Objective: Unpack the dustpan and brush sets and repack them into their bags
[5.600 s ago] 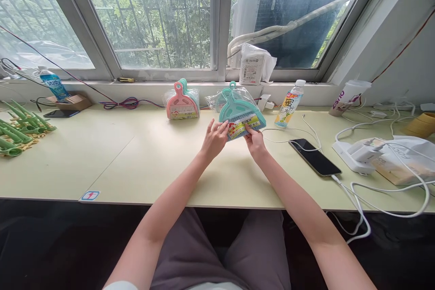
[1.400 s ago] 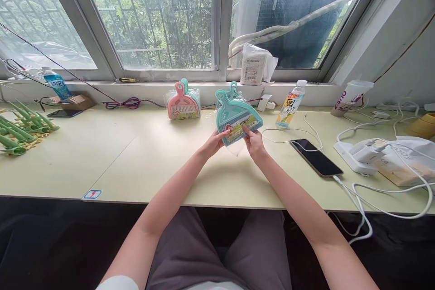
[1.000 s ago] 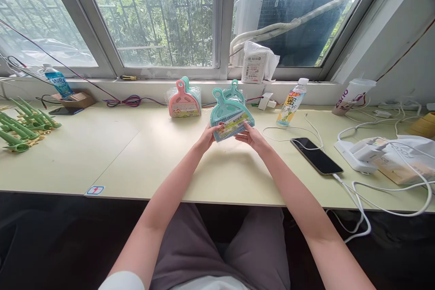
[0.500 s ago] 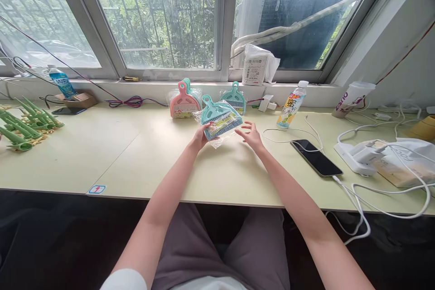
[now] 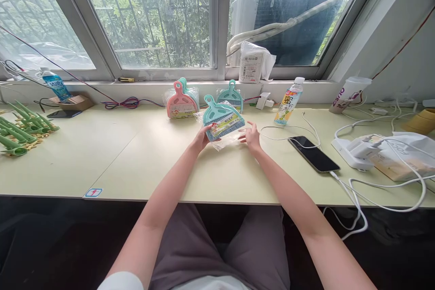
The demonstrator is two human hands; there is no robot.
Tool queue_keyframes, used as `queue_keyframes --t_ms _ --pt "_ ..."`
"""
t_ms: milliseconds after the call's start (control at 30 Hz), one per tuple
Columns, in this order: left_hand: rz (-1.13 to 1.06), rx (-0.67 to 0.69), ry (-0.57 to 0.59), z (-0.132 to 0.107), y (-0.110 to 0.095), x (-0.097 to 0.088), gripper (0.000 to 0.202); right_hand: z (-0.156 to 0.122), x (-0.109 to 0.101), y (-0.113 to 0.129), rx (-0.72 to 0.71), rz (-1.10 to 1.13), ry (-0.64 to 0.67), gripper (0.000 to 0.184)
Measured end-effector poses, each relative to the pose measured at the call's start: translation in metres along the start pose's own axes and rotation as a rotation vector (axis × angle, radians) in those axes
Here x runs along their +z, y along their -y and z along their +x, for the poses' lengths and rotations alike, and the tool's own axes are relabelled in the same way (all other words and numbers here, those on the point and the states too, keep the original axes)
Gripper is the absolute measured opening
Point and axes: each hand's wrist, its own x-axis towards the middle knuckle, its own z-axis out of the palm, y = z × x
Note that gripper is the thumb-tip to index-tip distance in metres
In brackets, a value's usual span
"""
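A teal dustpan set (image 5: 221, 118) in a clear plastic bag hangs just above the pale green desk (image 5: 136, 158). My left hand (image 5: 201, 137) pinches its lower left corner. My right hand (image 5: 251, 133) sits beside the bag's lower right edge with fingers spread, touching the plastic lightly. Behind it a second teal dustpan set (image 5: 231, 98) leans at the wall, and a pink dustpan set (image 5: 180, 102) stands to its left.
A black phone (image 5: 313, 154) on a white cable lies to the right, with a drink bottle (image 5: 286, 101), a cup (image 5: 348, 94) and a white power strip (image 5: 356, 152). Green plastic pieces (image 5: 20, 132) are piled at far left. A blue bottle (image 5: 54, 84) stands by the window.
I lifted the teal set off the stack and carried it left with my left hand. My right hand let go, fingers spreading, and now rests at the bag's right edge.
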Motion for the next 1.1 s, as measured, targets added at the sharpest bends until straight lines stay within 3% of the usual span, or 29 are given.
queue_keyframes --t_ms 67,133,200,267,333,400,567,767,900,1100 --pt "-0.002 0.005 -0.010 0.000 -0.002 -0.002 0.042 0.002 -0.002 -0.001 0.109 0.018 -0.008 0.050" --pt "-0.005 0.008 -0.032 0.001 -0.003 -0.005 0.044 0.003 -0.007 0.001 0.086 -0.056 -0.023 0.049" --pt "-0.010 0.014 -0.062 0.001 -0.005 -0.008 0.045 0.002 -0.012 0.006 -0.139 -0.220 -0.052 0.050" --pt "-0.016 0.012 -0.084 0.002 -0.005 -0.010 0.044 0.000 -0.015 0.012 -0.463 -0.409 -0.020 0.053" --pt "-0.021 -0.003 -0.082 0.003 -0.005 -0.012 0.043 -0.001 -0.016 0.017 -0.711 -0.556 0.104 0.054" --pt "-0.025 -0.014 -0.068 0.003 -0.006 -0.013 0.044 -0.001 -0.015 0.018 -0.827 -0.622 0.218 0.050" --pt "0.000 -0.068 -0.027 0.001 -0.008 -0.016 0.047 0.000 -0.011 0.011 -0.787 -0.581 0.268 0.020" --pt "0.084 -0.161 -0.057 0.005 -0.006 -0.024 0.038 0.004 -0.013 0.004 -0.659 -0.648 0.196 0.020" --pt "0.135 -0.193 0.054 0.004 0.000 -0.019 0.029 0.010 -0.015 -0.002 -0.619 -0.644 0.090 0.019" --pt "0.209 -0.138 0.167 -0.002 -0.001 -0.014 0.039 0.012 -0.012 -0.009 -0.674 -0.535 0.011 0.013"
